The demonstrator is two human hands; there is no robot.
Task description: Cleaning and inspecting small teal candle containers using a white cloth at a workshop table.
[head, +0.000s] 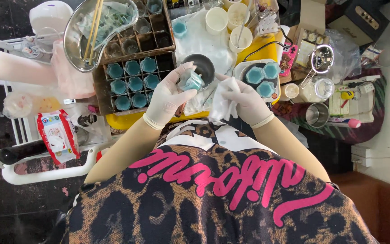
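Note:
Both my hands wear white gloves. My left hand (170, 96) grips a small clear glass cup (190, 82) filled with pale blue wax, held tilted over the yellow tray (123, 120). My right hand (244, 100) clutches a crumpled white tissue (222, 103) just right of the cup, close to it. Behind the cup sits a small dark bowl (202, 66) on white paper.
A cardboard divider box (134, 81) holds several blue-filled cups at left, with a metal kidney dish (98, 29) and chopsticks on top. Three blue cups sit on a round plate (260, 77) at right. White paper cups, a metal cup (318, 114), a strainer and a wipes pack (57, 135) lie around.

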